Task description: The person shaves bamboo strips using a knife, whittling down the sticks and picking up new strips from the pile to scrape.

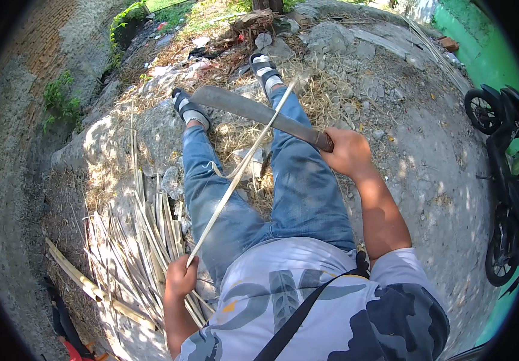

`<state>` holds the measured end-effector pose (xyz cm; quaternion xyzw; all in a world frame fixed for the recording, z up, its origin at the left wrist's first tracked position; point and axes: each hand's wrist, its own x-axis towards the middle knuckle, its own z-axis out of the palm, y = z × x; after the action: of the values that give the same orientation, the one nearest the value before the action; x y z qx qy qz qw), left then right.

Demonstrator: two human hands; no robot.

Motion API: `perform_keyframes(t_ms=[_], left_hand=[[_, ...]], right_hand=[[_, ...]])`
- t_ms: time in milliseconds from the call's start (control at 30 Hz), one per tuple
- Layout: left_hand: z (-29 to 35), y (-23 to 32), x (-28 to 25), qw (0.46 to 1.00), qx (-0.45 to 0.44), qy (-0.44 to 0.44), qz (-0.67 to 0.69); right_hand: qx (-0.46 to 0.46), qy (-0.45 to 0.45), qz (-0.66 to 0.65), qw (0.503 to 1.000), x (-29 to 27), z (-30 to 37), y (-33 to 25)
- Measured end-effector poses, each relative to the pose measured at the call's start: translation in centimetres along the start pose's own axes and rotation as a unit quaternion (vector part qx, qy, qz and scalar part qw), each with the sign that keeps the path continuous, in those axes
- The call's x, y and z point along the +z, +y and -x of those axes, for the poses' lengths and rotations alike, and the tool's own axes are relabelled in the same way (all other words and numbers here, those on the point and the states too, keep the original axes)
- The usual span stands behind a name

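Note:
My right hand (348,154) is closed round the dark handle of a machete (244,108), whose broad blade reaches left above my shins. In my closed left hand (181,277), low on the left, is the near end of a long, pale strip (228,192) that looks like split bamboo. It slants away up to the right and crosses the blade near the machete's handle half. A thin curled shaving (216,169) hangs off the strip's left side. My legs in blue jeans (307,186) stretch out beneath both.
Many similar pale strips (133,246) lie piled left of my legs, beside a thicker bamboo piece (79,278). Shavings (320,99) and rubble cover the ground around my feet. A brick wall (43,36) runs along the left; a motorcycle (503,180) stands by the green wall at right.

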<state>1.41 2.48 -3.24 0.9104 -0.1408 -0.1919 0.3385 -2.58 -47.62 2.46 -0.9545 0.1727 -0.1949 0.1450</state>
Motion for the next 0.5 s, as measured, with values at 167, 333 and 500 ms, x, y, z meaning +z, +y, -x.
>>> perform_keyframes(t_ms=[167, 333, 500], left_hand=[[0.3, 0.1, 0.5, 0.999, -0.002, -0.022, 0.025], [-0.5, 1.6, 1.0, 0.999, 0.0, -0.004, 0.034], [-1.6, 4.1, 1.3, 0.998, 0.039, 0.034, -0.018]], right_hand=[[0.032, -0.12, -0.144, 0.982, -1.0, 0.5, 0.4], [0.031, -0.055, -0.103, 0.993, -0.4, 1.4, -0.9], [-0.108, -0.087, -0.021, 0.99, 0.0, 2.0, -3.4]])
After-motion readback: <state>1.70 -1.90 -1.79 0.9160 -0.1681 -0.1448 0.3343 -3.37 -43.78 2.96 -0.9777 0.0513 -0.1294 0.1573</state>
